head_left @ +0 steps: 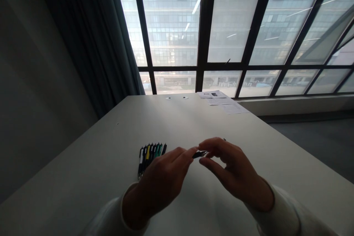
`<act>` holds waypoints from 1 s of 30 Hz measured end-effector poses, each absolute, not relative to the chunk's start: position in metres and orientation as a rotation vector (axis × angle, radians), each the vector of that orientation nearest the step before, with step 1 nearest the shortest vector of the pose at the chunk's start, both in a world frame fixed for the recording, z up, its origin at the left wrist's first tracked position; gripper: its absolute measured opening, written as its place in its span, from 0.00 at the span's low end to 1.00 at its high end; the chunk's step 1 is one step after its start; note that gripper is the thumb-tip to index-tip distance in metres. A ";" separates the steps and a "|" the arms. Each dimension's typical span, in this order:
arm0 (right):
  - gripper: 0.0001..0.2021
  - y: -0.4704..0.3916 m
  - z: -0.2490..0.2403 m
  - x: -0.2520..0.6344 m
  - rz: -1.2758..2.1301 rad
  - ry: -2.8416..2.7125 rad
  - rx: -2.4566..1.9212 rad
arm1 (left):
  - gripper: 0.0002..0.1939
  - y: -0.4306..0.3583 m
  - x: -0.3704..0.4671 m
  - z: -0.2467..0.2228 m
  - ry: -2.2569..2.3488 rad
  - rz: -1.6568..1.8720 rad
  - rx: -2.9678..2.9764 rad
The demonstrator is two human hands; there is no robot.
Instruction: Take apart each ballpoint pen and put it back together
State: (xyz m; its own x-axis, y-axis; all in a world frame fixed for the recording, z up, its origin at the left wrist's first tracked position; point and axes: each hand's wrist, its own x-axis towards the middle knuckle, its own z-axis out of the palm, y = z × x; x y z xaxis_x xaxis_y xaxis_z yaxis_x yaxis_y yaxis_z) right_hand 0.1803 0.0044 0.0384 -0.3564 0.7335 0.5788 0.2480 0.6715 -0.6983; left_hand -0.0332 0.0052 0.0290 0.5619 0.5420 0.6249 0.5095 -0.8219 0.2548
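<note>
A dark pen [199,154] is held above the table, between my two hands. My left hand [168,177] is closed round one end of it, so most of the pen is hidden. My right hand [235,167] has its thumb and fingers curled about the other end in a pinch. Left of my hands lies a row of click pens [148,156], side by side on the table, with black, white, yellow and green barrels. My left hand covers part of that row. Just past my right hand a small dark tip [225,139] shows; the rest is hidden.
The white table [110,162] runs away towards the windows. Printed papers [221,101] lie at its far right corner. Two small oval fittings [177,98] sit along the far edge. A dark curtain [91,37] hangs at the left.
</note>
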 end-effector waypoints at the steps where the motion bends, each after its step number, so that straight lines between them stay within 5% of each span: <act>1: 0.07 0.004 0.039 0.180 0.642 -1.902 -0.817 | 0.15 0.005 -0.034 0.029 0.930 1.110 2.740; 18: 0.03 0.006 0.037 0.181 0.573 -1.957 -0.770 | 0.07 0.007 -0.030 0.026 1.000 1.195 2.849; 28: 0.14 0.006 0.034 0.179 0.713 -1.931 -0.793 | 0.08 0.005 -0.029 0.023 1.026 1.058 2.793; 30: 0.08 0.005 0.035 0.179 0.715 -1.959 -0.847 | 0.07 0.005 -0.029 0.023 1.041 1.049 2.792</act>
State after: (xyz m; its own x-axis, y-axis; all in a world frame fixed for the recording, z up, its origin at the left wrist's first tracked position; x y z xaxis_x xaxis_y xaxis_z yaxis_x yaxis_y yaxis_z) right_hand 0.1787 0.0055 0.0348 -0.3983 0.7804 0.4820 0.2867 0.6051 -0.7428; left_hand -0.0294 0.0054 0.0226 0.5624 0.5765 0.5927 0.5882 -0.7828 0.2032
